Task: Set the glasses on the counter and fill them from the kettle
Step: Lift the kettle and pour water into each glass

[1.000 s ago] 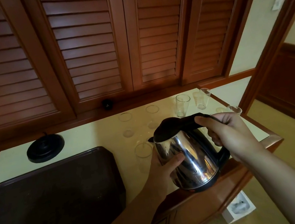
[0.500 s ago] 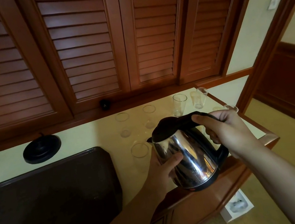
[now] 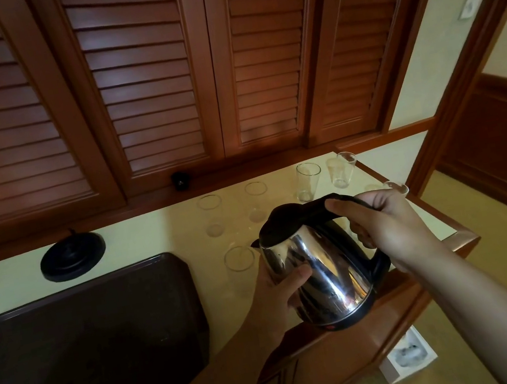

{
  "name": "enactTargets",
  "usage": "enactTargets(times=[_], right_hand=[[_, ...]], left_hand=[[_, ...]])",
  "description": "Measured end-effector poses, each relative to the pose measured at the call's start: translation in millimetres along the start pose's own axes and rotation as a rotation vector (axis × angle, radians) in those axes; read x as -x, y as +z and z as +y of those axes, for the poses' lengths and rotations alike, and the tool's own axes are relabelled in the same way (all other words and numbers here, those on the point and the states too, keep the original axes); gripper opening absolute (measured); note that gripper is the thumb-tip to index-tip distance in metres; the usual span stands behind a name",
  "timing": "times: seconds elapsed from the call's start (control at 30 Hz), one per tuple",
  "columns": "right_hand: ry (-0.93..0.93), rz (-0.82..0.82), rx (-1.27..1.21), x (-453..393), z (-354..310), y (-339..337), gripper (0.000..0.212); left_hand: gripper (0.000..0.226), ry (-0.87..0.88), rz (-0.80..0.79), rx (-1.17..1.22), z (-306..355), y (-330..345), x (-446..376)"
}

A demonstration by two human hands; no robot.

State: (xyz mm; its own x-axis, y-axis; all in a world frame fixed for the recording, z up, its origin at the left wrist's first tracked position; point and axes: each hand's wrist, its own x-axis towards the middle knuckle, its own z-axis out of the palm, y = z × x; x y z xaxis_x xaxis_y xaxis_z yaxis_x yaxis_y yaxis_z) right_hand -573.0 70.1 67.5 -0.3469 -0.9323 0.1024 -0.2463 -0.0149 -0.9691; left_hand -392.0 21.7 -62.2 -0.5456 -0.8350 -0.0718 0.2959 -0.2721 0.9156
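A shiny steel kettle (image 3: 319,268) with a black lid and handle is held above the counter's front edge, tilted with its spout toward the nearest glass (image 3: 239,260). My right hand (image 3: 383,223) grips the black handle. My left hand (image 3: 280,292) cups the kettle's steel side, thumb across the front. Several clear glasses stand on the pale counter (image 3: 152,240): two in the middle (image 3: 212,214) (image 3: 257,199), two at the back right (image 3: 307,180) (image 3: 341,169), and one (image 3: 395,187) partly hidden behind my right hand. No stream of water is visible.
A dark brown tray (image 3: 79,344) fills the counter's left part. The kettle's black base (image 3: 73,257) sits at the back left. Louvred wooden doors (image 3: 143,92) rise behind the counter. A white box (image 3: 406,357) lies on the floor below.
The kettle and both hands stay almost where they were; the view has shifted slightly. The kettle's tilt toward the near glass looks about the same.
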Motion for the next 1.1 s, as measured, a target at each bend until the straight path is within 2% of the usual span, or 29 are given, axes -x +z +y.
enactTargets(times=[0.4,0.5,0.83,1.1], right_hand=[[-0.018,-0.019,-0.034,3.2,-0.9,0.9,0.057],[0.011,0.021,-0.085,8.1,1.8,1.2,0.048],[0.047,0.155,-0.257,28.5,11.8,2.7,0.047],[0.034,0.213,-0.298,41.1,17.9,-14.2,0.050]], left_hand=[[0.068,-0.009,0.000,-0.059,4.3,-2.6,5.6],[0.067,0.012,0.014,-0.094,8.9,-1.2,7.5],[0.080,0.043,0.048,-0.165,14.2,4.0,15.6],[0.088,0.034,0.041,-0.177,12.7,21.2,12.7]])
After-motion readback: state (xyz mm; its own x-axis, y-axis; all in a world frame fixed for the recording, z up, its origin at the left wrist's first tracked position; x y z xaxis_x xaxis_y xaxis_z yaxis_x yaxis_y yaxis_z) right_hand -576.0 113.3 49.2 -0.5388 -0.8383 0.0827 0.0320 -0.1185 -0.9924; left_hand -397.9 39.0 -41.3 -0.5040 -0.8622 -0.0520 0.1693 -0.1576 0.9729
